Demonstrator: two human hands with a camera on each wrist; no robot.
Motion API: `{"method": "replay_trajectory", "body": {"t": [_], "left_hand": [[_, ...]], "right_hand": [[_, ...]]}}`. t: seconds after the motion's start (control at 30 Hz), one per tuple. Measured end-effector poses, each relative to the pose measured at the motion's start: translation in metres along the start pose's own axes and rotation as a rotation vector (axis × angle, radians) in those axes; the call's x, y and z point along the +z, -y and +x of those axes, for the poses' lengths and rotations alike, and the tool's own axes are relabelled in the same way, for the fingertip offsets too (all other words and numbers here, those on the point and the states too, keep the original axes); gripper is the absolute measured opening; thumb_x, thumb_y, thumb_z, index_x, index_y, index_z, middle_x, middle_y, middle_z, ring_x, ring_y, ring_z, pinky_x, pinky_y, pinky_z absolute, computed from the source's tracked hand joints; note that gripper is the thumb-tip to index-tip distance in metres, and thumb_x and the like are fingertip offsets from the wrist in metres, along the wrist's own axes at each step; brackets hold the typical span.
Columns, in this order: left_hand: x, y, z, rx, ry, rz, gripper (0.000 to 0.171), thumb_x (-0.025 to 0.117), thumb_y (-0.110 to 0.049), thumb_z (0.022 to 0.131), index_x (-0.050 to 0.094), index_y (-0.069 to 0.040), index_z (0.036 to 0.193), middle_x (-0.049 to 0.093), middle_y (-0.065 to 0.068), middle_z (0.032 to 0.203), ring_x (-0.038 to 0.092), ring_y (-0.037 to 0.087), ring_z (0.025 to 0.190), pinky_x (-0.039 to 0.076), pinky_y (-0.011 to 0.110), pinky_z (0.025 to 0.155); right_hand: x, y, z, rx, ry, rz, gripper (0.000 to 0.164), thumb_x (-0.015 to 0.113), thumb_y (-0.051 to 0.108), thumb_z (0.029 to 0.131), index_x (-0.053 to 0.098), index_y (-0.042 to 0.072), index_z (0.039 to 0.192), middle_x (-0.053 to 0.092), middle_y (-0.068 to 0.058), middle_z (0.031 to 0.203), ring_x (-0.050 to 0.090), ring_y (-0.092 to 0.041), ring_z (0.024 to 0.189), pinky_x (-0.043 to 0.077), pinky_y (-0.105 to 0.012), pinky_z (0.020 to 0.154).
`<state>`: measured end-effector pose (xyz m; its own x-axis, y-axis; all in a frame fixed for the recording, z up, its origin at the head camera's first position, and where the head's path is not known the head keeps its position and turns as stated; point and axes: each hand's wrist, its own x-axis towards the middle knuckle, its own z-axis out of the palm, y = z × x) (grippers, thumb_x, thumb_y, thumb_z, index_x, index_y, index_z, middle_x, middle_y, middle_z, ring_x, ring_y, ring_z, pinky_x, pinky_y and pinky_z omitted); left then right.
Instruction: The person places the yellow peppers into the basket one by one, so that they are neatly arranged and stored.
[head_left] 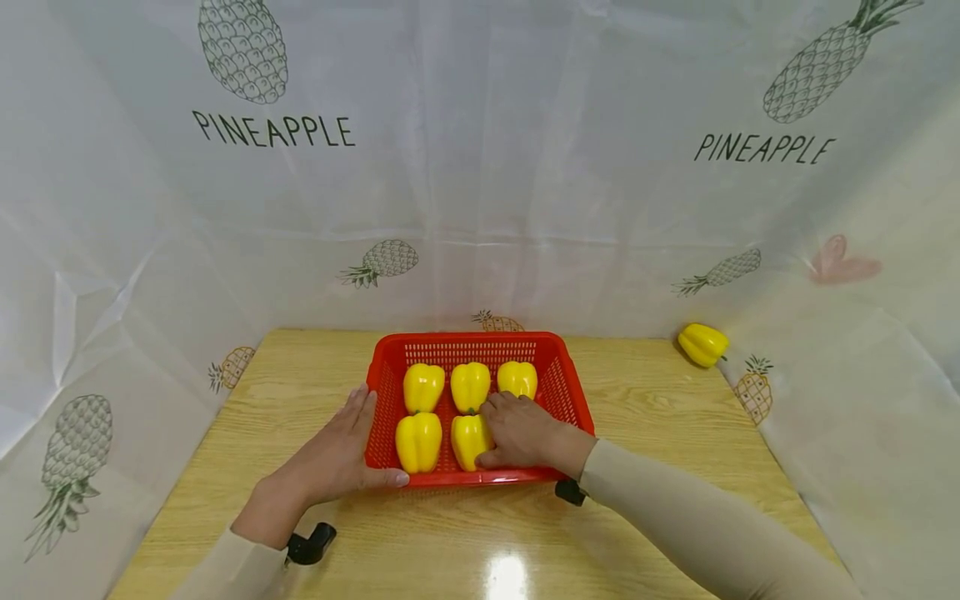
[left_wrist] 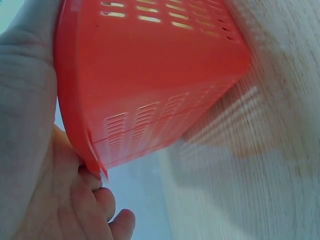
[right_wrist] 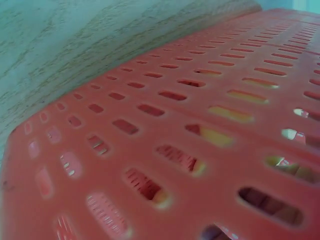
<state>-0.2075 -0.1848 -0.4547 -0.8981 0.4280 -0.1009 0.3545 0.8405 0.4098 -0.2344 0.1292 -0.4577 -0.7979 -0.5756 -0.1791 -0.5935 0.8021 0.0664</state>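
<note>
A red plastic basket (head_left: 480,478) with slotted walls stands on the table, holding several yellow bell peppers (head_left: 424,387) in two rows. My left hand (head_left: 333,454) rests at its front-left corner, thumb along the front rim and fingers extended along the left side. The left wrist view shows those fingertips against the basket wall (left_wrist: 145,65). Inside the front-right part my right hand (head_left: 521,429) grips a pepper, its thumb and fingers by the front-middle yellow bell pepper (head_left: 468,442). The palm hides what lies beneath. Slots in the basket wall (right_wrist: 165,120) show yellow in the right wrist view.
Another yellow bell pepper (head_left: 703,344) lies at the back-right corner of the wooden table (head_left: 645,400). A pale curtain (head_left: 525,183) printed with pineapples hangs behind and along both sides. Black wrist devices (head_left: 312,544) sit under the wrists.
</note>
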Motion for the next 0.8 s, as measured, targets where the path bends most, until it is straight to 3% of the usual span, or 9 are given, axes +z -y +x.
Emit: {"method": "replay_trajectory", "body": {"t": [0.47,0.8], "left_hand": [[0.0012,0.0005,0.0008,-0.013,0.008,0.012,0.143,0.072,-0.085,0.073,0.013,0.007,0.166,0.010,0.029,0.174,0.014,0.049,0.161,0.030,0.065,0.124],[0.0010,0.0004,0.0006,0.003,-0.010,0.019,0.142,0.074,-0.083,0.074,0.015,0.009,0.165,0.011,0.031,0.173,0.016,0.050,0.160,0.032,0.065,0.123]], "right_hand": [[0.0045,-0.0014,-0.0004,-0.003,-0.053,0.029,0.090,0.065,0.075,0.091,0.052,0.008,0.150,0.059,-0.011,0.144,0.057,-0.029,0.128,0.051,-0.050,0.112],[0.0040,-0.0027,0.0000,0.009,-0.078,-0.021,0.073,0.064,0.073,0.093,0.062,0.008,0.126,0.066,-0.006,0.121,0.061,-0.024,0.110,0.056,-0.044,0.102]]}}
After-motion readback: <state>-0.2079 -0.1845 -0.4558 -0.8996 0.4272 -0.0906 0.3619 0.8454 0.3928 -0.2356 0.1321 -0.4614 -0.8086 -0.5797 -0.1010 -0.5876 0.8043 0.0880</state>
